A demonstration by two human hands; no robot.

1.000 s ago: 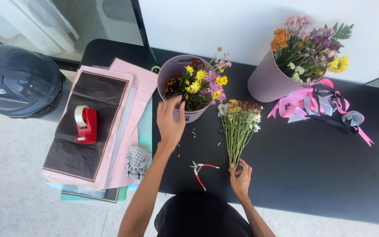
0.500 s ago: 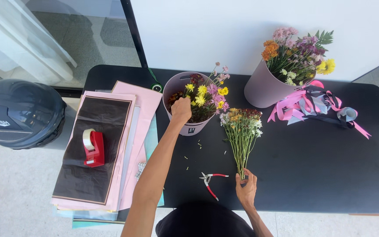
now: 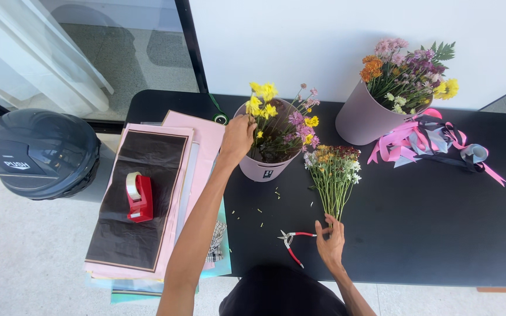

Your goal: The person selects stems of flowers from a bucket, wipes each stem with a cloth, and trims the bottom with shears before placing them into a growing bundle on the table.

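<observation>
My left hand reaches into the near mauve bucket and is closed on the stem of yellow flowers, which stand raised above the other blooms. A small bunch of mixed flowers lies on the black table. My right hand holds the bunch by its stem ends near the front edge. Red-handled snips lie just left of that hand.
A second mauve bucket of flowers stands at the back right beside pink and grey ribbons. A stack of wrapping sheets with a red tape dispenser lies on the left. A dark round bin stands on the floor.
My left hand has moved to the bucket's left rim and lifted yellow flowers up out of the bucket. My right hand still holds the bunch's stems.
</observation>
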